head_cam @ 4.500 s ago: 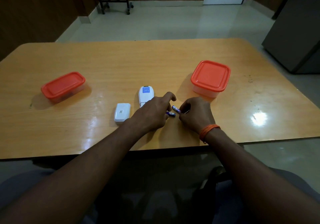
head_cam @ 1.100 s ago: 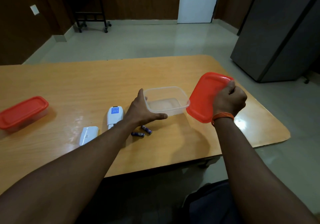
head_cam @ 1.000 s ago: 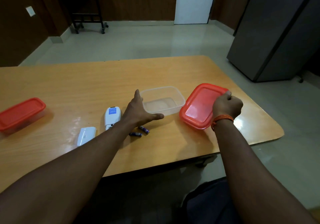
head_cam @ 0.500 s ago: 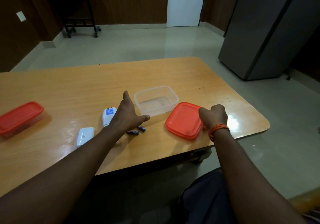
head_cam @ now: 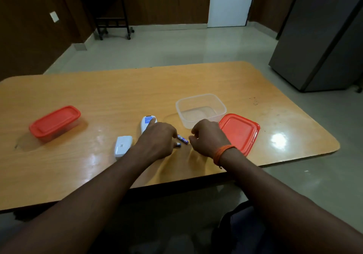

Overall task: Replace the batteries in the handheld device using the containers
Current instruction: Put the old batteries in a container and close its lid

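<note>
Two small blue batteries lie on the wooden table (head_cam: 98, 100), one (head_cam: 183, 139) angled, the other (head_cam: 178, 144) half hidden under my left hand (head_cam: 157, 142). My left hand's curled fingertips rest at both. My right hand (head_cam: 208, 137) reaches in from the right, its fingertips apart at the angled battery's right end. Neither battery is lifted. The white handheld device (head_cam: 148, 123) lies partly under my left hand, with its white battery cover (head_cam: 122, 148) loose to the left. The clear container (head_cam: 200, 104) stands open and holds nothing. Its red lid (head_cam: 240, 133) lies flat beside it.
A second container (head_cam: 55, 123) with its red lid on stands at the table's left. The table's front edge is close below my wrists. A grey cabinet (head_cam: 322, 37) stands off the table's right, and a dark trolley (head_cam: 110, 10) by the back wall.
My right hand laid the red lid on the table, let it go and moved left to the batteries. My left hand left the clear container and came down over the batteries.
</note>
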